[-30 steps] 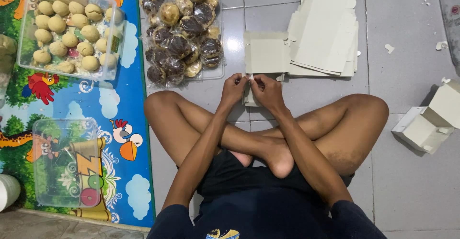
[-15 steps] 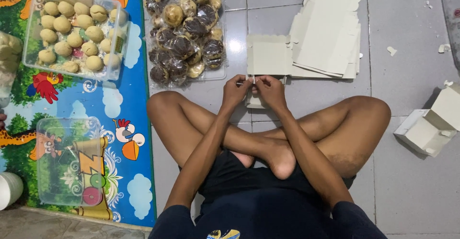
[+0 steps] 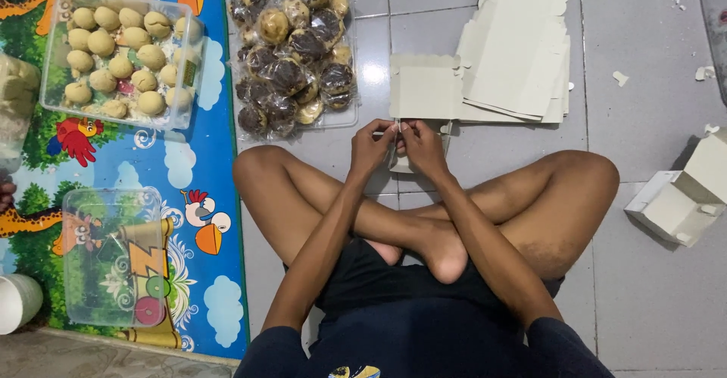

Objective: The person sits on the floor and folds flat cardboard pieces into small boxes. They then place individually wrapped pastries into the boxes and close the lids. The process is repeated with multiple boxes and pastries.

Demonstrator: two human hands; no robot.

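Both hands together, left hand [image 3: 371, 147] and right hand [image 3: 422, 147] pinching a small box blank [image 3: 403, 163] on the tile just past the crossed shins. Card stack [image 3: 515, 52] close ahead. Bare tile right, up to folded box [image 3: 681, 196]. Left: tub [image 3: 53, 60] of pale balls, tray [image 3: 344, 117] of wrapped cookies, clear tub [image 3: 113, 257].
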